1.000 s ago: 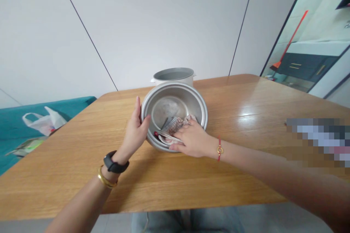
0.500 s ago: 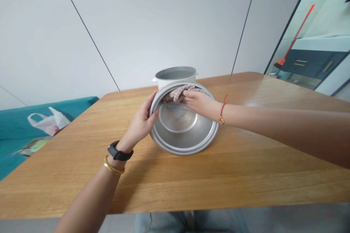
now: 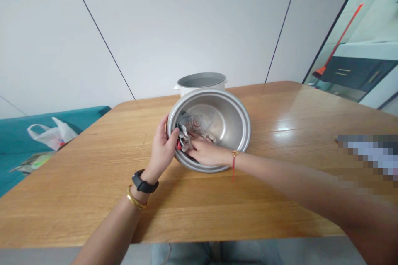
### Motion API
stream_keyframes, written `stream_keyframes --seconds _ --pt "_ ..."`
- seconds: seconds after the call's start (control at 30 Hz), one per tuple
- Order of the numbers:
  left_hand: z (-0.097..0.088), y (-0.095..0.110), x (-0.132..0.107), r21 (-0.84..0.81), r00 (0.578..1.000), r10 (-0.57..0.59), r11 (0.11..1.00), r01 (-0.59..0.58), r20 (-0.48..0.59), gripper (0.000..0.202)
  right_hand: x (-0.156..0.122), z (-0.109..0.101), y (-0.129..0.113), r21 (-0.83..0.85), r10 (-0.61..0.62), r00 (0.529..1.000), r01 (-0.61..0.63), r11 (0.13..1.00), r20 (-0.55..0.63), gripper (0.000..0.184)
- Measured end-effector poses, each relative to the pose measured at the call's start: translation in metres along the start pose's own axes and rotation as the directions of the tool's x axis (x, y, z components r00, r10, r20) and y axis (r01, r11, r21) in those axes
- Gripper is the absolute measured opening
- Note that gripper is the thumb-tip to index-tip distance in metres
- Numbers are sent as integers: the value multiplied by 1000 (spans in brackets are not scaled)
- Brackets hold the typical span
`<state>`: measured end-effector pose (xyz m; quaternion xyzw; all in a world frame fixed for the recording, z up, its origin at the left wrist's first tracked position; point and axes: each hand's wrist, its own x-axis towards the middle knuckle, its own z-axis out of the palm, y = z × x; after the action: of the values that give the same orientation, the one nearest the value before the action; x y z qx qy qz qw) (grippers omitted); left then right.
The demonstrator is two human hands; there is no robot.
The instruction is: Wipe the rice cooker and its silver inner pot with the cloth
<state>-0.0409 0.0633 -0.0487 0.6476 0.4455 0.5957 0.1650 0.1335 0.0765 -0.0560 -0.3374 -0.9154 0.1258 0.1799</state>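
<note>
A round silver metal pot (image 3: 233, 120), like a rice cooker's inner pot, is tilted on its side with its mouth facing me. My left hand (image 3: 163, 143) grips its left rim, thumb on the inside edge. Inside the pot, my right hand (image 3: 203, 149) presses a patterned cloth (image 3: 192, 126) against the lower left wall. The cloth is bunched around the fingers, and some fingertips are hidden by it. Behind the pot stands a white rice cooker body (image 3: 202, 80) with a grey inside, its lower part covered by the pot.
The wooden table (image 3: 280, 186) spreads around the pot. A teal sofa (image 3: 93, 118) at the left carries a white plastic bag (image 3: 54, 134). A pale wall (image 3: 199, 20) rises behind the table; an orange broom (image 3: 342, 37) leans at the far right. A blurred patch covers the right side.
My right hand has moved the cloth from the pot's upper inside down to its lower left wall. The pot's mouth has tipped slightly upward; my left hand stays on the rim.
</note>
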Motion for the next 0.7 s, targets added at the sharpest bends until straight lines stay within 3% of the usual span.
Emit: stream_keyframes --seconds 0.13,0.23,0.3,0.37,0.43,0.5,0.6,0.7 --pt "3 -1 -3 -45 1000 16 999 -15 4 55 18 -7 12 -417 98 984 -152 896 -148 59" --pt "7 1 -4 -135 1000 -18 991 19 7 56 20 -18 16 -513 309 923 -384 768 -229 61" --pt "10 3 -4 -180 999 -44 983 43 -1 56 16 -24 12 -541 459 861 -499 677 -219 62" --pt "13 6 -5 -194 998 -59 979 53 -28 55 9 -28 2 -601 538 837 -481 639 -97 60" --pt "15 8 -6 -202 995 -72 978 57 -67 53 1 -33 -11 -619 530 841 -362 697 106 50" --pt "17 8 -8 -208 991 -83 976 60 -102 53 -4 -38 -22 -554 421 868 -222 803 263 39" --pt "20 8 -9 -216 990 -95 974 69 -109 54 2 -43 -28 -410 285 902 -137 902 325 38" --pt "20 9 -9 -232 989 -112 969 88 -93 55 18 -40 -22 -140 280 911 -248 959 301 37"
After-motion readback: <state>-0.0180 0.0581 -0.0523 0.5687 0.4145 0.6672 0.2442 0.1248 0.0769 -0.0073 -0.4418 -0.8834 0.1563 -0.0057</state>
